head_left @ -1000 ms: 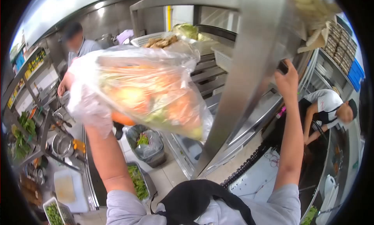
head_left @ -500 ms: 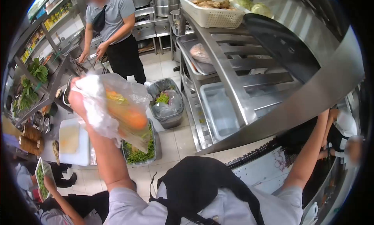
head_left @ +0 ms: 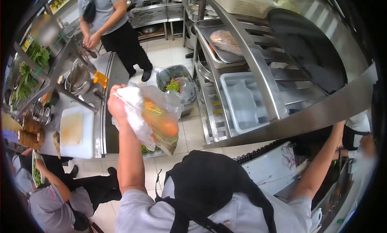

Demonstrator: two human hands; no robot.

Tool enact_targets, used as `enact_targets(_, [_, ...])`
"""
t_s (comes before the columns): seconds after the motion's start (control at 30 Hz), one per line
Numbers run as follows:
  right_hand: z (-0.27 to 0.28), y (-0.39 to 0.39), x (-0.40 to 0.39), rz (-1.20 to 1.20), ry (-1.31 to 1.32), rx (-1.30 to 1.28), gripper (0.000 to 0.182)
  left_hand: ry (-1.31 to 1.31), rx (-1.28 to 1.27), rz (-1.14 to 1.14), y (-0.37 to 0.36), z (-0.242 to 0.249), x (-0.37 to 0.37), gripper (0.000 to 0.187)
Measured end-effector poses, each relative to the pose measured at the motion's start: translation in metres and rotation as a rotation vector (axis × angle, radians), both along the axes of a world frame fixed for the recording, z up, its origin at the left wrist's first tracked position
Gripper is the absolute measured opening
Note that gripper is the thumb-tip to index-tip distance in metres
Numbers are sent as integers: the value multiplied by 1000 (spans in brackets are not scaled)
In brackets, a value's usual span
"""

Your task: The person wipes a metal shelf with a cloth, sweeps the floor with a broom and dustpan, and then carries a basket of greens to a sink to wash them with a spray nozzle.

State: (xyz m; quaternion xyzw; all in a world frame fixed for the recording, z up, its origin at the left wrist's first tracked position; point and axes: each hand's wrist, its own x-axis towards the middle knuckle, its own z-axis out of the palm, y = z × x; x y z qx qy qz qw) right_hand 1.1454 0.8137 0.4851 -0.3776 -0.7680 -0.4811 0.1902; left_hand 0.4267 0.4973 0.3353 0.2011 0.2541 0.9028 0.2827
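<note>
Holds translucent plastic bag of orange and green vegetables at 9 o'clock, raised above floor level. Clamps left hand on its bunched neck. Extends right forearm toward 4 o'clock, up to steel panel; cannot tell grip of right hand, hidden from view. Keeps hands well apart. Note surroundings: at 11 o'clock, lined bin with leafy matter; toward 3 o'clock, grey tray on metal rack; at 2 o'clock, large black disc; at 9 o'clock, beyond left hand, white cutting board.
</note>
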Motion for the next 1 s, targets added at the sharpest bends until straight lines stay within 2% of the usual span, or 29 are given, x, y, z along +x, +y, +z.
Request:
enact_targets(0.03, [0,-2,-2,15,0,11,29,111,-109,87,9,-6,7,12])
enact_targets(0.1, [-3,-4,-8,44,-3,30,29,96,-201,172,23,-14,26,13])
enact_targets(0.13, [-6,-4,-11,55,-5,41,29,40,-277,200,28,1,46,13])
enact_targets(0.27, [-11,-23,-10,70,68,78,28,74,-297,149,48,-11,55,14])
enact_targets(0.3, [-9,-33,-9,64,114,79,27,47,-219,70,56,-24,48,16])
enact_targets(0.47, [20,-47,-97,248,515,64,25,68,-93,-142,81,-28,57,21])
enact_targets(0.5, [28,-52,-116,279,566,74,25,82,-72,-145,88,-17,59,21])
enact_targets(0.57, [54,-77,-140,229,900,-238,24,-200,51,-200,97,12,76,23])
enact_targets(0.63, [54,-68,-128,217,918,-196,25,-260,27,-254,100,48,84,27])
enact_targets(0.73, [49,-63,-118,206,973,-176,27,127,-20,-204,109,86,83,30])
enact_targets(0.8, [39,-58,-116,224,1007,-213,28,364,-164,68,110,134,117,31])
enact_targets(0.83, [34,-54,-110,194,988,-162,28,633,-167,174,123,122,113,31])
enact_targets(0.9, [27,-43,-98,179,890,-59,30,285,-111,-87,137,101,100,29])
enact_targets(0.93, [26,-40,-90,173,888,-134,31,91,-85,-186,145,91,93,28])
enact_targets(1.0, [28,-33,-84,174,886,-163,31,30,60,-367,141,46,74,19])
